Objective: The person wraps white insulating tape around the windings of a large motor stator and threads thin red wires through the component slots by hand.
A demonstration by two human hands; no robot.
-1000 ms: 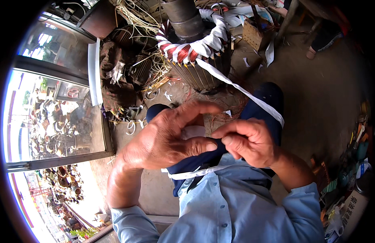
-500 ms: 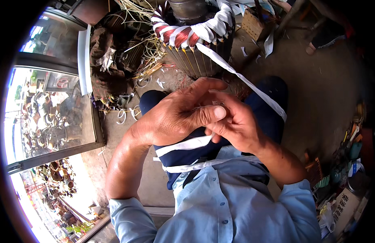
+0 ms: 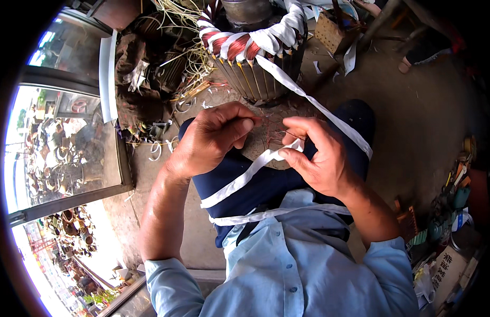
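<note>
My right hand [image 3: 320,157] pinches the end of a white cloth tape [image 3: 237,182] between thumb and fingers, over my lap. A thin dark strand shows by its fingertips. To its left and apart from it, my left hand [image 3: 216,138] is closed in a pinch. A thin reddish piece, perhaps wire, juts from its fingertips, too small to name surely. Beyond my hands stands a motor stator [image 3: 255,79], its reddish copper windings [image 3: 237,47] partly wrapped in white tape. From its rim the tape runs over my right knee and loops across my lap.
Pale loose wires [image 3: 195,58] and a dark, dirty cloth heap [image 3: 142,79] lie left of the stator. A glass door [image 3: 76,137] stands at the left. Tools and containers crowd the right edge, with a white box [image 3: 445,272]. Another person's foot [image 3: 406,65] shows at upper right.
My hands, together before, have drawn apart, the left one leftward. The tape end now shows in my right hand, and the tape over my left thigh rises up to it.
</note>
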